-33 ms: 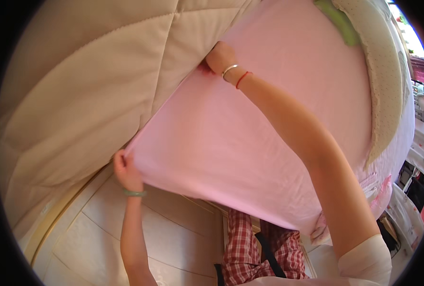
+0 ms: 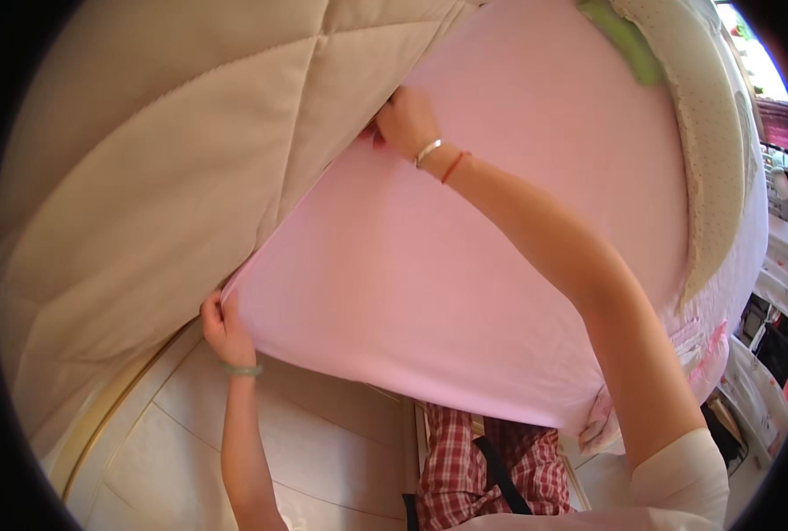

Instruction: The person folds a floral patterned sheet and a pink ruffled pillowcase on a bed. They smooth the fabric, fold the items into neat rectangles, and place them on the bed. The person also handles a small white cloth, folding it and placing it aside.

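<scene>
A smooth pink bed sheet (image 2: pixel 429 292) covers the bed. My left hand (image 2: pixel 226 329), with a green bangle at its wrist, is closed on the sheet's near left corner, beside the padded beige headboard (image 2: pixel 173 150). Farther up the same edge, my right hand (image 2: pixel 403 122) has its fingers curled down where sheet and headboard meet. Its fingertips are hidden there, so what they grip is partly out of sight. A silver bracelet and a red cord circle that wrist. Between the two hands the sheet edge runs taut along the headboard.
A cream dotted quilt (image 2: pixel 713 159) lies folded along the bed's right side, near a green cloth (image 2: pixel 624 44). Bunched pink fabric (image 2: pixel 704 358) sits at the lower right. Light floor tiles (image 2: pixel 323 442) show below the bed, beside my red checked trousers (image 2: pixel 451 460).
My left hand has shifted slightly down and left, with the sheet corner in it. My right hand has slid a little downward along the headboard edge.
</scene>
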The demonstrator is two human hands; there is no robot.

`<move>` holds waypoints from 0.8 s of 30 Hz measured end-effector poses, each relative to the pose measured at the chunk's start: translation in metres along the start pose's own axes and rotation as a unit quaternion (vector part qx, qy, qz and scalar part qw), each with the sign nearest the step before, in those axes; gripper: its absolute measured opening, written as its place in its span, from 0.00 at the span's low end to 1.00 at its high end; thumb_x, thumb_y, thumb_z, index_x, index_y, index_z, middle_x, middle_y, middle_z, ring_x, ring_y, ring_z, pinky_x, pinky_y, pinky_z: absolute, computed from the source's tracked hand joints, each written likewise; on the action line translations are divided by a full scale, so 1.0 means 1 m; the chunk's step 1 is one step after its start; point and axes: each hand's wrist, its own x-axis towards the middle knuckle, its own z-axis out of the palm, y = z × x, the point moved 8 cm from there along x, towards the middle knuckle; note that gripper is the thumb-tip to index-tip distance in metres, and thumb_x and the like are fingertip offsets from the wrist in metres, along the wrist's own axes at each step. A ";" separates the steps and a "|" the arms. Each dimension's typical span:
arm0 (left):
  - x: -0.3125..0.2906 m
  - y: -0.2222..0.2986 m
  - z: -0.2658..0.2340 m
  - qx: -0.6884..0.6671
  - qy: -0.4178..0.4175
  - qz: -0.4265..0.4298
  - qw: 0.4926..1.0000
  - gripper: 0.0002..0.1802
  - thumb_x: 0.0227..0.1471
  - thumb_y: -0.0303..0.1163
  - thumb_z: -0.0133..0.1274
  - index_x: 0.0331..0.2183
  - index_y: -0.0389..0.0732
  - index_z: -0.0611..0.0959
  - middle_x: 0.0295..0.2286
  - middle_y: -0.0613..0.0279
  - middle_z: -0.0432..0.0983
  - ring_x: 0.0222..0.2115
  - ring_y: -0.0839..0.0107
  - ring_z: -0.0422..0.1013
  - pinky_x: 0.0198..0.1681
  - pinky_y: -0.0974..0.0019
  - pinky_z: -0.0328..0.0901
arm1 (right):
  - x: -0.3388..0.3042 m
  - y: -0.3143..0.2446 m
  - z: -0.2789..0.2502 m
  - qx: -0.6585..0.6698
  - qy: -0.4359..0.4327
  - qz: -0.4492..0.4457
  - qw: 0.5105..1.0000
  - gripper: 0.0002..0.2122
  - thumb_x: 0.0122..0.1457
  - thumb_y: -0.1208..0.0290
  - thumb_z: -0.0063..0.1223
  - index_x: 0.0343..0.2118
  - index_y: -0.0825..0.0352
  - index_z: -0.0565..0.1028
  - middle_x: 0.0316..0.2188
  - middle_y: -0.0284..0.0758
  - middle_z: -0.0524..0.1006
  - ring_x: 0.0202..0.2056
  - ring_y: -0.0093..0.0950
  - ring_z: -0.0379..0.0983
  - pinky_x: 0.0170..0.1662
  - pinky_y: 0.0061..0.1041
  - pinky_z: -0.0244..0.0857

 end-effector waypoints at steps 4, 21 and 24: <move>0.001 -0.046 0.020 -0.009 0.073 -0.004 0.997 0.07 0.57 0.29 0.49 0.34 0.35 0.76 0.29 0.68 0.71 0.29 0.78 0.65 0.35 0.73 0.63 | -0.008 -0.006 0.005 -0.130 0.004 -0.103 0.986 0.14 0.59 0.64 0.43 0.31 0.69 0.78 0.33 0.39 0.78 0.35 0.33 0.74 0.43 0.33 0.66; 0.033 -0.169 0.219 -0.508 -0.191 -0.448 0.710 0.27 0.62 0.44 0.37 0.56 0.37 0.66 0.56 0.56 0.63 0.54 0.62 0.62 0.55 0.62 0.60 | 0.020 0.018 -0.038 -0.532 0.104 -0.197 0.817 0.31 0.55 0.44 0.45 0.50 0.69 0.71 0.53 0.41 0.67 0.61 0.37 0.50 0.58 0.39 0.48; 0.032 -0.160 0.231 -0.459 -0.200 -0.442 0.744 0.27 0.62 0.44 0.37 0.56 0.37 0.66 0.56 0.56 0.61 0.55 0.62 0.61 0.56 0.62 0.59 | 0.026 0.019 -0.078 -0.443 0.067 -0.243 0.861 0.26 0.55 0.48 0.47 0.47 0.65 0.74 0.52 0.38 0.69 0.56 0.34 0.59 0.57 0.41 0.49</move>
